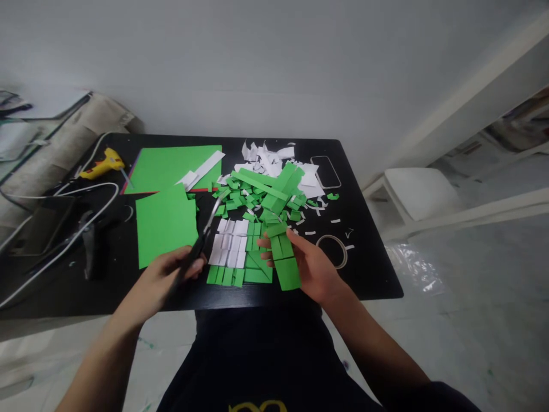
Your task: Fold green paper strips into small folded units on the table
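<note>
My left hand (182, 268) is closed around the black handles of a pair of scissors (207, 230), whose blades point up and away over the table. In my right hand (315, 266) is a green paper strip (284, 257) with crosswise creases or cuts, gripped between thumb and fingers. Between the hands lie white paper pieces (229, 243) set in rows and green paper pieces (257, 263) beside and below them. Just beyond is a heap of small green paper scraps (244, 191) with longer strips on top.
White paper scraps (268, 157) lie behind the green heap. Green sheets (165, 226) are stacked at left, near a yellow glue gun (104, 164) and a white cable (96, 217). A tape roll (332, 252) lies at right. A white stool (420, 191) stands beyond the table.
</note>
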{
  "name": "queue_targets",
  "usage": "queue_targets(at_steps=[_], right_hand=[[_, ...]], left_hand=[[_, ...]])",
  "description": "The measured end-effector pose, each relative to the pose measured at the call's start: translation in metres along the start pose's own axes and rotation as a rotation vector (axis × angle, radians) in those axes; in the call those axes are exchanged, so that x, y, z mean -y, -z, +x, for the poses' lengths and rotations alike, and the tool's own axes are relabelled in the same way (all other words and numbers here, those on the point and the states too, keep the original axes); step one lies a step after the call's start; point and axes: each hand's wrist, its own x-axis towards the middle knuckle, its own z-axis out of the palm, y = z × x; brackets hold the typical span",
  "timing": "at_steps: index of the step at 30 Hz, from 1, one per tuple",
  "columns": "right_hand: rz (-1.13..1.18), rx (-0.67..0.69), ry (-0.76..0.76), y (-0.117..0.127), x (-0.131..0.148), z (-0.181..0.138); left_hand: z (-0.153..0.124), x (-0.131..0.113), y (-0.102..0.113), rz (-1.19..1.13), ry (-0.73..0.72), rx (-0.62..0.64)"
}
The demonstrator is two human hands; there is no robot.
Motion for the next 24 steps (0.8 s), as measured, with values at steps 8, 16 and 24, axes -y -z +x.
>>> queue_targets(at_steps=[8,16,24], right_hand=[[0.072,0.126,-0.05,-0.004,-0.001,0.0],[0.039,0.152,-0.117,-0.013,0.001,-0.007],[0.017,0.179,-0.101,-0.011,-0.001,-0.006]], left_hand=[[-0.003,-0.001,-0.001,0.441,-0.244,-0.172],[-0.011,-0.026,-0.023,0.546,-0.496,-0.075],[-0.011,-0.029,-0.029,0.598,-0.506,0.034]])
